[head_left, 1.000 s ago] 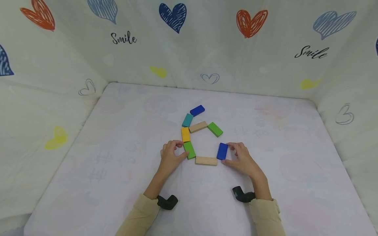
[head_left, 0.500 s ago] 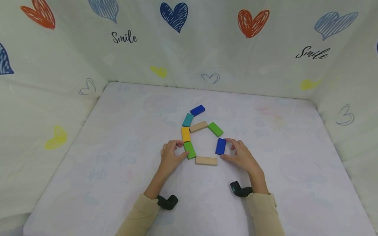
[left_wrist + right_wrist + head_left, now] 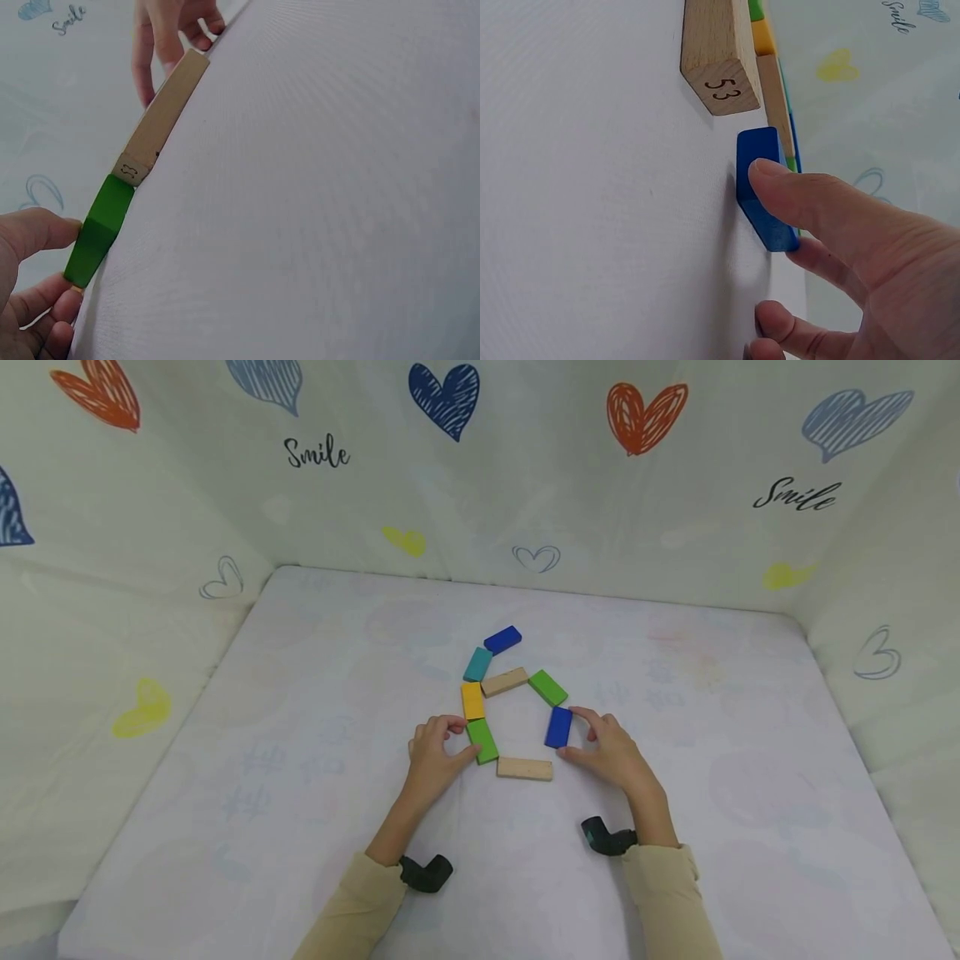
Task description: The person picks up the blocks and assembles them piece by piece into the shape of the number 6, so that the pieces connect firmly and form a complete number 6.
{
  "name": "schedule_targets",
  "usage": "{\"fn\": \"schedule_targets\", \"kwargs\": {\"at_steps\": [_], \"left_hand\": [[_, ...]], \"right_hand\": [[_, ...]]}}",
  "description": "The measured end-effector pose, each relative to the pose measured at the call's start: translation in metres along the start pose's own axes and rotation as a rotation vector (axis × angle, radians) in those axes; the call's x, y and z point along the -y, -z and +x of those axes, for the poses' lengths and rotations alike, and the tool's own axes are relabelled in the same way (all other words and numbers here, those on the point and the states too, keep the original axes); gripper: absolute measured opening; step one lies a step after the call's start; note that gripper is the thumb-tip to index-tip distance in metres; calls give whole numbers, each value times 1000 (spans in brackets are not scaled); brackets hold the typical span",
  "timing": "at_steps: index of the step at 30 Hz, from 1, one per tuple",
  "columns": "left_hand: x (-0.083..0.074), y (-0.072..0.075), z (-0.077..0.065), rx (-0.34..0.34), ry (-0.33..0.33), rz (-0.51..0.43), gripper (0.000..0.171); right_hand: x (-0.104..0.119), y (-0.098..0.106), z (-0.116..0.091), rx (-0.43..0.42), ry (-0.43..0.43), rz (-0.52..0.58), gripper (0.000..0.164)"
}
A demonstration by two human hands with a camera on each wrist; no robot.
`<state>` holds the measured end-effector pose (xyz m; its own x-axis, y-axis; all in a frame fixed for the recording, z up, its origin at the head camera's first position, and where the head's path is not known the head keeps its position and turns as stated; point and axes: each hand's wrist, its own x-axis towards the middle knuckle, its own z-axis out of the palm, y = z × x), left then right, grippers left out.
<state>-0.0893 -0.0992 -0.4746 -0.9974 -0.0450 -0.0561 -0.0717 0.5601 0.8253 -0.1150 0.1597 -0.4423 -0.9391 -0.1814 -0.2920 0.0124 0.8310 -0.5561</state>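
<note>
Wooden blocks lie in a ring on the white table. With thumb and a finger at its two ends, my left hand (image 3: 437, 755) pinches the green block (image 3: 482, 742) on the ring's left side. On the opposite side my right hand (image 3: 611, 755) pinches a dark blue block (image 3: 558, 727) the same way, seen close in the right wrist view as the blue block (image 3: 759, 165) under the thumb. Its far end meets another green block (image 3: 548, 687). A natural wood block (image 3: 524, 768) marked 53 forms the near side, touching the left green block but apart from the blue one.
A yellow block (image 3: 472, 701), a second natural wood block (image 3: 505, 682), a teal block (image 3: 477, 664) and another dark blue block (image 3: 502, 640) continue the arrangement toward the back. Cloth walls (image 3: 480, 485) with printed hearts enclose the table's (image 3: 712, 777) far and side edges.
My right hand has slid the dark blue block away from the near wood block, toward the back and slightly left, up to the right-hand green block. The left hand stays put.
</note>
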Motion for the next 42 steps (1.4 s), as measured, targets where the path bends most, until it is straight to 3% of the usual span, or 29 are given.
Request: {"fn": "schedule_targets", "kwargs": {"at_steps": [34, 42], "left_hand": [[2, 0, 1, -11, -30, -5, 38], [2, -1, 1, -7, -32, -2, 38]], "right_hand": [[-4, 1, 3, -13, -16, 37, 71], [-10, 5, -1, -19, -1, 106, 78]]}}
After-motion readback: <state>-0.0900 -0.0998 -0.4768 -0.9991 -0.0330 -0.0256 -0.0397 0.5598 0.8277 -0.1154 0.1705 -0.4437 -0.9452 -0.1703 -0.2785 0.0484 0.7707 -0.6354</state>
